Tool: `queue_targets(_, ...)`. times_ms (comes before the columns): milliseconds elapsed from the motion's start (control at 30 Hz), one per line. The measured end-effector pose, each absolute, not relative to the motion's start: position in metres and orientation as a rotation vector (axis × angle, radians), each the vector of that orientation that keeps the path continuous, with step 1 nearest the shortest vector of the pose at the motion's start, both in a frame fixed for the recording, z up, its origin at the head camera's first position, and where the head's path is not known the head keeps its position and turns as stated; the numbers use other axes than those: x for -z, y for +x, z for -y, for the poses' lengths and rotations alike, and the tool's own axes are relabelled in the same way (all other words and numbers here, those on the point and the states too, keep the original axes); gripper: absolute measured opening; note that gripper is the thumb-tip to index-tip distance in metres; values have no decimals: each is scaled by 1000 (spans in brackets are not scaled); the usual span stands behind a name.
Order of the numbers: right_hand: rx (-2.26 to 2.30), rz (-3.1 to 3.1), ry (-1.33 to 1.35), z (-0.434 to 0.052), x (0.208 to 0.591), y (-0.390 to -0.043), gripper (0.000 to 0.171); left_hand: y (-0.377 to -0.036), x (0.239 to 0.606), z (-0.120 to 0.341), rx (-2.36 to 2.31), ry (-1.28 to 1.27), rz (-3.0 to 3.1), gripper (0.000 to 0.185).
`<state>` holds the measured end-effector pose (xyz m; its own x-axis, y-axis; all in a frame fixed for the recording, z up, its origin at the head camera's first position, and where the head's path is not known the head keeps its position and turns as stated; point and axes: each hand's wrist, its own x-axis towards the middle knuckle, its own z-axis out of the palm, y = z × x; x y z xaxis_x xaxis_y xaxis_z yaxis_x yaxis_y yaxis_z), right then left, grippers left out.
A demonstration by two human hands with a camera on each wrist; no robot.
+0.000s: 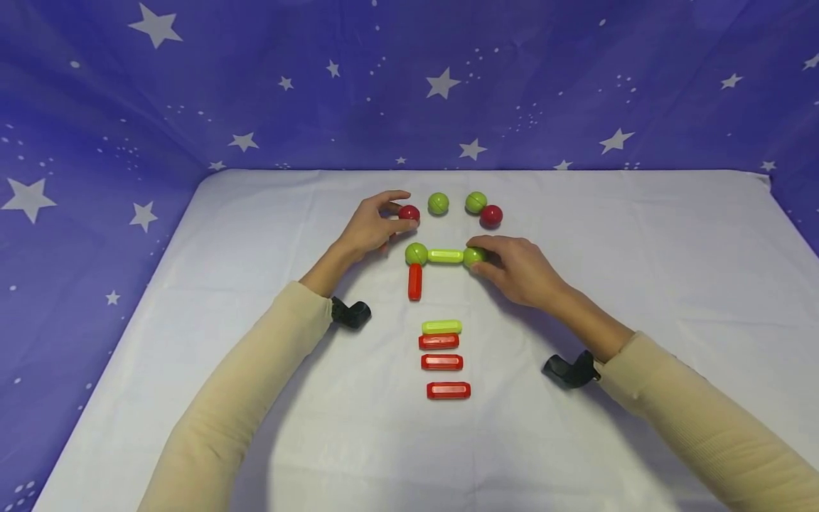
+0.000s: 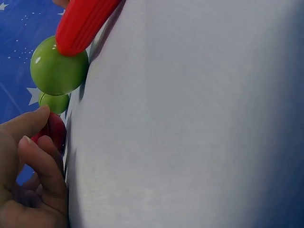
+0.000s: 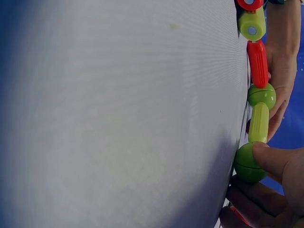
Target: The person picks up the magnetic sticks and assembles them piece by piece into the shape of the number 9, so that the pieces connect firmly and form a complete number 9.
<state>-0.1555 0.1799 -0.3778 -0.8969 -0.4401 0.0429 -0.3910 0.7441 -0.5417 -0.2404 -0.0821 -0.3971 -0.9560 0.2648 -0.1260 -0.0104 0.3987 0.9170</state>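
On the white table (image 1: 256, 235) lies a joined piece: a green ball (image 1: 416, 253), a lime rod (image 1: 445, 256) and a second green ball (image 1: 474, 256), with a red rod (image 1: 414, 281) hanging from the first ball. My right hand (image 1: 512, 269) pinches that second green ball (image 3: 249, 164). My left hand (image 1: 373, 225) pinches a loose red ball (image 1: 409, 212), seen half hidden behind my fingers (image 2: 40, 156) in the left wrist view. The first green ball (image 2: 58, 71) and red rod (image 2: 80, 23) show close up there.
Loose at the back lie a green ball (image 1: 438, 203), another green ball (image 1: 475, 202) and a red ball (image 1: 491, 215). Nearer me lie a lime rod (image 1: 441, 327) and three red rods (image 1: 441, 362) in a column. Blue starry cloth (image 1: 409, 78) walls the table.
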Motion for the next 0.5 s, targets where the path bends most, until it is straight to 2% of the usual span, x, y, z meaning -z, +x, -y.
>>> queue_targets(500, 846, -2847, -669, -179, 377, -155, 39, -234, 396, 86, -1577, 183, -2389, 46)
